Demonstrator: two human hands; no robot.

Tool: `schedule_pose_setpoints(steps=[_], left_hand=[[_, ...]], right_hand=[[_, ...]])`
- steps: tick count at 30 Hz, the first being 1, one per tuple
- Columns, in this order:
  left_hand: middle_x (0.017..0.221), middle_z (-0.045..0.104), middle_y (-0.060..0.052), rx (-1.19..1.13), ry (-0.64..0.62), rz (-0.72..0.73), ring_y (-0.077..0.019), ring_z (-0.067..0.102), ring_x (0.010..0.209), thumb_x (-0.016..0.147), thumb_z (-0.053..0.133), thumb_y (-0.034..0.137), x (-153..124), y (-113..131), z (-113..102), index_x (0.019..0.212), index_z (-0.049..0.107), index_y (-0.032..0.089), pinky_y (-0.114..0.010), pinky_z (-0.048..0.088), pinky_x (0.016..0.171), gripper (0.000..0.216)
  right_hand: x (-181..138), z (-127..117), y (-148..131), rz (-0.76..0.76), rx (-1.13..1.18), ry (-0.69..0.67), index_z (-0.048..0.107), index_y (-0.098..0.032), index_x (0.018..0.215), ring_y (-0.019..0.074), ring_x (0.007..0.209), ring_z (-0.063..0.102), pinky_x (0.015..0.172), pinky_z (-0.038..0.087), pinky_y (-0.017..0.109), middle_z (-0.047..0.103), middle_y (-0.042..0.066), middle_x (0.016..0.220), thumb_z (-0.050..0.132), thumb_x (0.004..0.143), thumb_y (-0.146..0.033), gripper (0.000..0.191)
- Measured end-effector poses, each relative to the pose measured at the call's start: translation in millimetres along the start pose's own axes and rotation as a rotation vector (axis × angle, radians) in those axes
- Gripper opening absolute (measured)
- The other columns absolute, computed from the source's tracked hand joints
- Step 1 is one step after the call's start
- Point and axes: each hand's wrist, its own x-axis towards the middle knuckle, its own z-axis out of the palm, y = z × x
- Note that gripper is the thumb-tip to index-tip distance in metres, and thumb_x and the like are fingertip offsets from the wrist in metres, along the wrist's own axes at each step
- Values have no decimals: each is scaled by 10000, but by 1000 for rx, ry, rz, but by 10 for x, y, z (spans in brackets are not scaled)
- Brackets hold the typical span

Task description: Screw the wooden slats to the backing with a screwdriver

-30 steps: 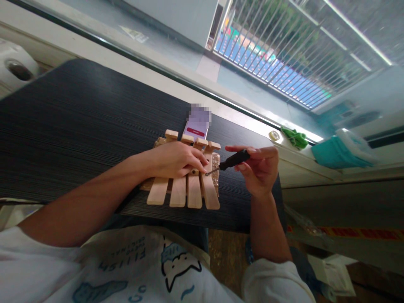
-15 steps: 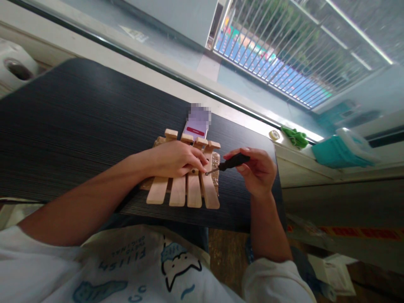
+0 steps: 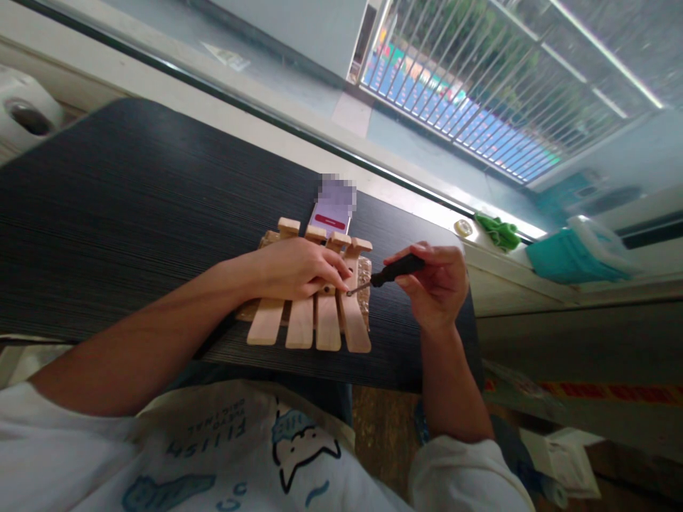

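Note:
A small assembly of several pale wooden slats (image 3: 314,323) lies on the dark table (image 3: 133,199) near its front edge. My left hand (image 3: 299,269) rests on top of the slats, fingers curled and pressing them down. My right hand (image 3: 435,284) is closed round the black handle of a small screwdriver (image 3: 392,270). Its metal tip touches the rightmost slat just beside my left fingertips. A sheet of bubble wrap (image 3: 365,274) shows under the slats.
A phone (image 3: 334,212) with a lit screen lies just behind the slats. On the window ledge to the right are a small round object (image 3: 463,228), a green cloth (image 3: 499,232) and a teal bag (image 3: 565,256). A white roll (image 3: 24,114) sits at far left.
My right fingers have curled further round the screwdriver handle, turning it slightly. The left hand and slats have stayed put.

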Motion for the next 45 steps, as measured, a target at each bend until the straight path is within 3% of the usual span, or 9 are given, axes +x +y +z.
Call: schedule_pose_setpoints(steps=[10,27,39,45], left_hand=[[1218,731,-4,3,-5,-5,-150,699,1066,809,563,-6,-1,14,-9,1068,775,254,-242,522,970,424],[1210,734,11,11,4,-9,-146,703,1042,813,571,8,-2,2,-3,1059,777,253,-239,518,976,404],[1212,733,12,12,-3,-15,-142,699,1054,820,580,4,-4,6,0,1067,776,259,-228,504,977,406],[1211,733,8,17,1,-13,-147,699,1059,819,577,4,-13,4,-3,1071,775,259,-234,506,975,410]], right_hand=[[-34,-12,0,33,-79,13,578,-416,1109,136,549,545,424,415,269,554,-43,717,755,801,-391,357],[-7,99,-42,-44,-138,88,568,-376,1051,118,501,429,354,342,250,493,-50,686,781,770,-417,355],[-37,72,-2,-130,-113,79,614,-368,1148,107,543,490,388,390,249,545,-46,745,774,791,-284,401],[-49,-35,-7,-83,-66,-74,582,-380,1256,140,744,609,491,483,270,650,-1,942,652,867,-242,418]])
